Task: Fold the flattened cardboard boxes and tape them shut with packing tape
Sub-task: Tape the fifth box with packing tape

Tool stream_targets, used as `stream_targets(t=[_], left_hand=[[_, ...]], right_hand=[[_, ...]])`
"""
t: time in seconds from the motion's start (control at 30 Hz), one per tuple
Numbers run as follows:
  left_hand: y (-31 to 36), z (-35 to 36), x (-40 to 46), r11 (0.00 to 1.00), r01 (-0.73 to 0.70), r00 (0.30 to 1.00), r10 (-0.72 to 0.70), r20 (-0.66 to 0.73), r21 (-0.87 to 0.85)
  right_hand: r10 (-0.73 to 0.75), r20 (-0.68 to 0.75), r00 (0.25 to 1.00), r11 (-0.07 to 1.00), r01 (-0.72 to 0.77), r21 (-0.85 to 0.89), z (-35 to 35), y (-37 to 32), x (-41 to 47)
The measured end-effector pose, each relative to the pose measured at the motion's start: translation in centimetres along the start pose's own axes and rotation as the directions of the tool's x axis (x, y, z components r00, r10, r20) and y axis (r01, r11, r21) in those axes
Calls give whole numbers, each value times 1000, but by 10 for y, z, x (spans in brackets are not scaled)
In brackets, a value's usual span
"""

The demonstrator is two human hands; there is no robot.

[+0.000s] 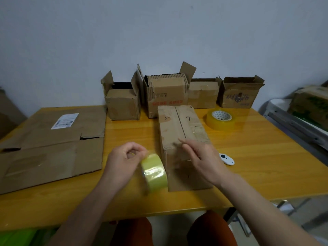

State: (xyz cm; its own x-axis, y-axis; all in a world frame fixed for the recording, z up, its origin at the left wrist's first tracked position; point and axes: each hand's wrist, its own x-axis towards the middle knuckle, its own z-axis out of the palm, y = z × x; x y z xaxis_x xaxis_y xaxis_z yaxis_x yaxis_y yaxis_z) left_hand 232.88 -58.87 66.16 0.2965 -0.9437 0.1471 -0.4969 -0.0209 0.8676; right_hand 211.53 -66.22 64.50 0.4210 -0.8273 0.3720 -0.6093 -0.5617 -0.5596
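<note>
Folded cardboard box, long and closed, lies at frame centre on the yellow wooden table. Top flaps meet along a centre seam; "3" and "4" handwritten either side of it. Seam shows no fresh tape that can be made out.

Tape roll, yellowish-clear, stands on edge just left of the box's near end, blurred. Left hand has fingers curled at the roll's upper edge, pinching it there; exact contact unclear from blur. Right hand is over the box's near end, thumb and forefinger drawn together in a pinch; whether a tape strip is between them cannot be told.

Flattened cardboard, with a white label, covers the left of the table. Second tape roll lies flat, right of the box's far end. Small white cutter right of the right hand. Four open boxes in a row along the wall, upper centre.
</note>
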Motion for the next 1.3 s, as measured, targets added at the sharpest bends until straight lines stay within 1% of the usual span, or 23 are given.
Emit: stream_targets(t=[0.03, 0.07, 0.1, 0.13, 0.17, 0.23, 0.33, 0.4, 0.43, 0.5, 0.53, 0.6, 0.7, 0.77, 0.83, 0.87, 0.9, 1.0, 1.07, 1.13, 1.17, 1.2, 1.3], left_hand=[[1, -6, 5, 1000, -1, 1000, 2, -22, 22], [1, -10, 11, 999, 0, 999, 1, -35, 33], [1, -13, 17, 999, 11, 999, -9, -47, 31], [0, -14, 23, 999, 24, 998, -21, -64, 42], [-1, -15, 28, 997, 33, 995, -27, -93, 65], [-6, -15, 40, 994, 55, 988, -40, -150, 98], [-15, -11, 60, 991, 124, 967, -111, -230, 46], [-17, -4, 72, 985, 173, 952, -163, -258, 16], [-17, 2, 78, 982, 187, 951, -176, -253, 20], [-13, 15, 84, 974, 191, 959, -159, -233, 121], [-9, 22, 84, 968, 185, 965, -145, -218, 172], [-3, 37, 87, 956, 200, 970, -162, -181, 214], [-3, 60, 95, 922, 243, 966, -202, -162, 301], [-3, 73, 100, 913, 247, 964, -198, -178, 324], [-4, 83, 102, 921, 231, 966, -181, -182, 313], [-5, 87, 103, 928, 210, 973, -166, -163, 309], [-6, 89, 104, 934, 183, 980, -150, -130, 307], [-10, 89, 109, 948, 106, 994, -107, -14, 299], [-11, 89, 112, 953, 62, 997, -71, 20, 298], [-13, 90, 114, 958, 37, 999, -44, 19, 285], [-14, 91, 114, 961, 24, 999, -29, 14, 275], [-16, 91, 114, 964, 8, 1000, -12, 10, 267], [-17, 93, 113, 960, -50, 999, 50, 6, 275]], right_hand=[[-35, 65, 997, 982, 46, -183, -1, 7, 7], [-22, 155, 988, 938, 74, -338, -1, 16, 14], [21, 224, 974, 891, 83, -447, -1, 24, 21], [61, 259, 964, 860, 81, -504, 0, 31, 25], [75, 269, 960, 851, 80, -519, 0, 36, 29], [63, 269, 961, 859, 85, -504, 1, 40, 30], [27, 285, 958, 869, 118, -480, -2, 39, 25], [1, 314, 949, 892, 141, -430, -4, 38, 15], [-15, 332, 943, 903, 155, -402, -5, 35, 10], [-32, 360, 933, 912, 174, -372, -5, 34, 3], [-26, 360, 932, 913, 169, -372, -6, 33, 1], [-19, 334, 943, 915, 150, -373, -8, 28, 3], [-28, 272, 962, 881, 152, -448, -9, 14, 10], [-47, 282, 958, 862, 182, -474, -2, 1, 13], [-13, 356, 934, 878, 182, -444, 9, -11, 7], [-1, 377, 926, 884, 177, -433, 12, -15, 6], [-7, 372, 928, 884, 179, -431, 12, -17, 6], [-69, 297, 952, 899, 188, -396, 7, -9, 24], [-35, 274, 961, 931, 130, -340, 8, 0, 45], [64, 321, 945, 957, 33, -288, 15, 11, 64], [92, 338, 937, 958, 9, -286, 19, 16, 72], [95, 344, 934, 949, 19, -314, 24, 21, 79], [114, 394, 912, 889, 83, -450, 32, 37, 99]])
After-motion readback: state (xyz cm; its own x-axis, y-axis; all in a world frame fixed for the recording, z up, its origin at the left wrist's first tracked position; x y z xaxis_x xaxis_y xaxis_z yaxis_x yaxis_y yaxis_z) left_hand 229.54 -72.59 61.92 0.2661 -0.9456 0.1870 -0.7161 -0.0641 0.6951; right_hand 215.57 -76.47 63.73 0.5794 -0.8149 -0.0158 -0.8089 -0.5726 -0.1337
